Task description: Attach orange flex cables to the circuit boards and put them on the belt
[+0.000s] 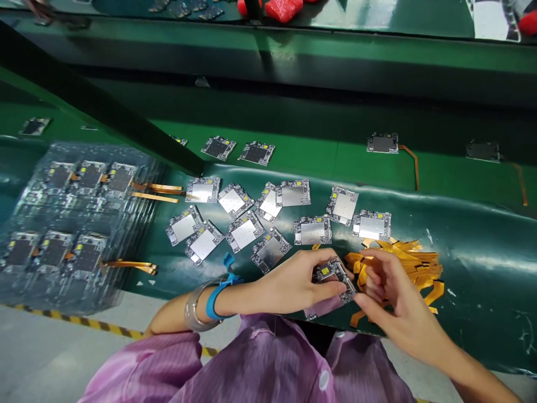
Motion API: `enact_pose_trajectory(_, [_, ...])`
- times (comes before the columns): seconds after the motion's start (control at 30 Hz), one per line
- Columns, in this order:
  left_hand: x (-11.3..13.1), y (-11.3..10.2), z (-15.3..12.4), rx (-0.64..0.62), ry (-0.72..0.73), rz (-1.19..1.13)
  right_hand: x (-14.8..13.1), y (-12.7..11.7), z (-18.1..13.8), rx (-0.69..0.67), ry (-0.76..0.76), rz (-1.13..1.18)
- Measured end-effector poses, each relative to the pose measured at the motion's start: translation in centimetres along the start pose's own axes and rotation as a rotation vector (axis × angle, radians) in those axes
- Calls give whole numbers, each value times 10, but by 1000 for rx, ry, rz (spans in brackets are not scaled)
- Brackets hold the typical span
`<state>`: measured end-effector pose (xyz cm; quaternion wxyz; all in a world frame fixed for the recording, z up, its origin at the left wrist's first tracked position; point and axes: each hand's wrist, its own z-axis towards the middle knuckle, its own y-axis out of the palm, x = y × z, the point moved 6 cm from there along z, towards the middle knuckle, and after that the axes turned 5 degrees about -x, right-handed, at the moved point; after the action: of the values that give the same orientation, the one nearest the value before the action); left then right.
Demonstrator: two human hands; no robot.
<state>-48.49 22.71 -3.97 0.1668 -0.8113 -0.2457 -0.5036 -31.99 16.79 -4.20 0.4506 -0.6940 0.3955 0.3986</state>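
My left hand point(289, 282) grips a small circuit board point(331, 272) with a yellow square and a connector along its right edge, thumb on top. My right hand point(390, 302) is at that board's right edge. Its thumb tip is close to the connector, and its other fingers are curled; what they hold, if anything, is hidden. Orange flex cables point(413, 263) lie in a loose pile beside and behind my right hand. Several circuit boards with silver shields, such as one board point(312, 230), lie spread on the green mat beyond my left hand.
At left, boards with orange cables lie on a stack of clear plastic trays point(145, 154). Behind the mat runs a green belt point(306, 123) carrying spaced-out boards, one with a cable point(382, 143). A dark slanted post point(126, 120) crosses the left side. Red bundles point(283, 8) lie on the far shelf.
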Motion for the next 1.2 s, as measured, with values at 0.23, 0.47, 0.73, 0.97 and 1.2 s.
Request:
enact_pose_trajectory(0.23, [0, 1, -1, -106, -59, -77, 2, 8, 0, -272, 296, 283])
enact_pose_trajectory(0.47, [-3, 4, -1, -165, -109, -57, -1, 16, -3, -387, 305, 256])
enact_pose_trajectory(0.73, [-8, 6, -3, -181, -126, -67, 4, 17, -6, -377, 330, 273])
enact_pose_trajectory(0.97, [-9, 9, -2, -205, -115, -27, 8, 20, -6, -463, 329, 194])
enact_pose_trajectory(1.2, [-10, 9, -3, -214, -150, -20, 5, 23, -5, -475, 306, 152])
